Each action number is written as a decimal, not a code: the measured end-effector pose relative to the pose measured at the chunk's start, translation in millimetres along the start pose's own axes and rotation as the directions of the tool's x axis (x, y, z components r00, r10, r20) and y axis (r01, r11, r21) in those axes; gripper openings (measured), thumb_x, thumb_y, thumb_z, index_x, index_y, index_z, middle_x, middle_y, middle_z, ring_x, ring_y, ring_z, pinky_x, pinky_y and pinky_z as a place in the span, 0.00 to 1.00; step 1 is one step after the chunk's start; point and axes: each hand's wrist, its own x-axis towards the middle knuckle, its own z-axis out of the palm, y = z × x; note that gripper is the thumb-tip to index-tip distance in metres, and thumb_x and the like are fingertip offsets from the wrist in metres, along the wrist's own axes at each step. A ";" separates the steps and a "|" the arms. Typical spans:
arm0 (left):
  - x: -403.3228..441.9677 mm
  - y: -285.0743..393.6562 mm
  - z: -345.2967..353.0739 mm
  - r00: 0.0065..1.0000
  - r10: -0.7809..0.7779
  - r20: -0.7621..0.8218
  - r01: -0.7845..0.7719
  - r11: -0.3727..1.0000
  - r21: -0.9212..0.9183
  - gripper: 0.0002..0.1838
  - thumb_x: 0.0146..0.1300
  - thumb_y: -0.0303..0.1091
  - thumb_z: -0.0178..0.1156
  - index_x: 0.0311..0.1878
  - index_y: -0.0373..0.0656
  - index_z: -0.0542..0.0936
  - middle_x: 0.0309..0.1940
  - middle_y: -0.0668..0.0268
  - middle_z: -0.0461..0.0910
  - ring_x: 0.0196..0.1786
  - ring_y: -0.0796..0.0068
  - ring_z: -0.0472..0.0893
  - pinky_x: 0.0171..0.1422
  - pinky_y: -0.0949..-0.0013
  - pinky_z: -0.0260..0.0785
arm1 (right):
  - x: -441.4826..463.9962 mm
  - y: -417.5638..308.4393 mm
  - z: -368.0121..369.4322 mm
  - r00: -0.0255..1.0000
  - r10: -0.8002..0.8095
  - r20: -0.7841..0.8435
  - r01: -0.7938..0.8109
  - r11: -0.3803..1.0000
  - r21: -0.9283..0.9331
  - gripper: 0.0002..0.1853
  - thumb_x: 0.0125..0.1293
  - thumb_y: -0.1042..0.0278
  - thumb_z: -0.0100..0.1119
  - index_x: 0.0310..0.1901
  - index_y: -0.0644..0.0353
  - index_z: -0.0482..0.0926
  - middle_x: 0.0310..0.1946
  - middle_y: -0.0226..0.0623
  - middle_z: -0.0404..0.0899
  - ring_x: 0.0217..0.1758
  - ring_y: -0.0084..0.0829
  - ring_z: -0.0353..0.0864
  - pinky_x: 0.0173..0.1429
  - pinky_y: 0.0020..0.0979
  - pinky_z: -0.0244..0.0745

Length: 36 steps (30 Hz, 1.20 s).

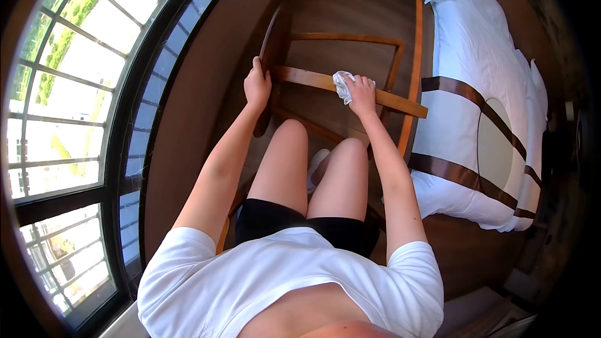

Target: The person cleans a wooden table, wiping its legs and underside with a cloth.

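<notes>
white cloth [342, 86] we clasped in our right hand [361, 95] against the wooden bar [307, 77], left hand [257, 86] clamped on the dark board's edge [280, 40], hands apart

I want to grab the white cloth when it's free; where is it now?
In the head view, the white cloth is under the right hand, against the wooden bar.
</notes>
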 end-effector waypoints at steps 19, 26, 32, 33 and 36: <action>2.6 4.9 9.2 0.999 -0.023 -0.046 0.029 0.989 0.148 0.18 0.59 0.32 0.61 0.48 0.39 0.66 0.30 0.49 0.80 0.31 0.45 0.82 0.33 0.49 0.75 | 94.5 -132.2 55.8 0.914 -0.028 0.404 0.011 0.999 0.046 0.44 0.51 0.52 0.68 0.71 0.49 0.61 0.55 0.44 0.70 0.63 0.44 0.66 0.72 0.56 0.54; 1.1 4.0 5.3 0.999 -0.017 -0.048 0.026 0.981 0.192 0.17 0.60 0.34 0.60 0.48 0.41 0.67 0.31 0.51 0.81 0.31 0.47 0.82 0.32 0.50 0.74 | 58.5 -102.6 68.7 0.993 -0.101 0.060 0.103 0.995 -0.020 0.33 0.60 0.54 0.62 0.67 0.43 0.66 0.58 0.38 0.70 0.64 0.38 0.66 0.74 0.55 0.52; 1.1 3.9 6.5 0.999 -0.002 -0.051 0.010 0.986 0.165 0.17 0.61 0.35 0.61 0.47 0.41 0.66 0.28 0.50 0.81 0.30 0.47 0.81 0.31 0.50 0.73 | 0.6 -23.7 13.2 0.999 -0.013 0.037 0.014 0.999 -0.039 0.34 0.56 0.57 0.66 0.66 0.41 0.68 0.54 0.35 0.71 0.62 0.36 0.67 0.73 0.57 0.52; 1.6 5.6 5.7 0.999 -0.015 -0.051 0.024 0.983 0.181 0.17 0.61 0.36 0.61 0.47 0.41 0.66 0.28 0.51 0.81 0.29 0.47 0.81 0.30 0.50 0.73 | -5.3 -13.6 7.8 0.999 0.005 0.038 -0.004 1.000 -0.023 0.34 0.56 0.57 0.66 0.66 0.41 0.68 0.54 0.35 0.71 0.62 0.36 0.67 0.73 0.58 0.52; 0.6 8.9 5.5 0.998 -0.040 -0.056 0.050 0.984 0.172 0.17 0.61 0.36 0.60 0.47 0.41 0.66 0.28 0.51 0.81 0.29 0.48 0.82 0.30 0.50 0.73 | -10.7 -6.0 7.6 0.999 0.019 0.032 -0.017 0.998 -0.065 0.35 0.56 0.55 0.67 0.67 0.39 0.67 0.53 0.35 0.71 0.63 0.37 0.67 0.73 0.59 0.50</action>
